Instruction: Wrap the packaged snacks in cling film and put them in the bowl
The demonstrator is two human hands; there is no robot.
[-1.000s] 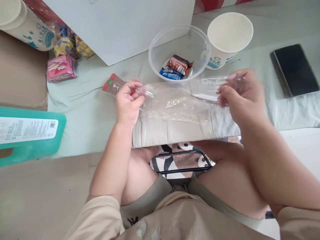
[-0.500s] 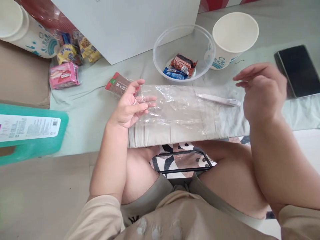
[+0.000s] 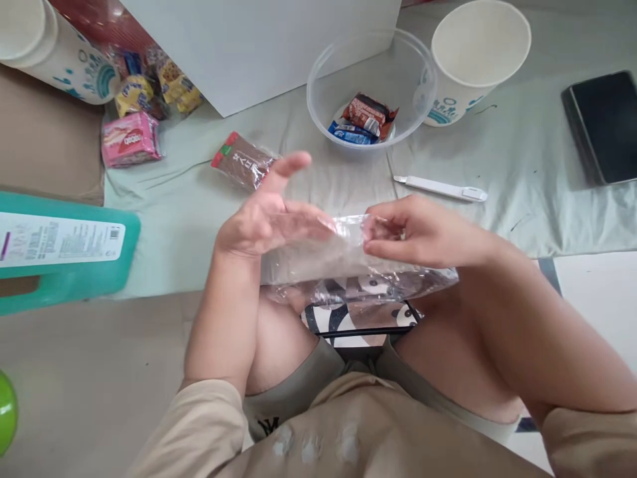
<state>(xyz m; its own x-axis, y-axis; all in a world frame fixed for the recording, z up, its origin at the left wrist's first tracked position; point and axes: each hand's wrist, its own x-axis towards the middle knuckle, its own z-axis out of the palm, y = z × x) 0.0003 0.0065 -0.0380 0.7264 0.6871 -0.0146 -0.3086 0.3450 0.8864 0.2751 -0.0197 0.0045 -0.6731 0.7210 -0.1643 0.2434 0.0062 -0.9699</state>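
A clear plastic bag [image 3: 323, 265] hangs between my hands over the table's front edge, its lower part above my lap. My right hand [image 3: 423, 232] pinches the bag's upper edge between thumb and fingers. My left hand [image 3: 269, 219] has its thumb raised and its fingers stretched toward the right hand; the film lies against those fingers, and I cannot tell whether they are inside the bag. Just behind the left hand lies a brown snack packet [image 3: 241, 159] with red ends. A white utility knife [image 3: 442, 188] rests beyond the right hand.
Behind are a clear plastic bowl [image 3: 318, 113] with wrapped snacks [image 3: 368, 116] and a large paper cup [image 3: 478, 46]. A black phone [image 3: 604, 126] lies at right. On the left are a pink packet [image 3: 130, 139], stacked paper cups [image 3: 74, 70] and a teal jug [image 3: 119, 259].
My right hand has come down and left from above the knife and taken hold of the plastic bag. The bag has been lifted and drawn toward me. The utility knife stays on the table.
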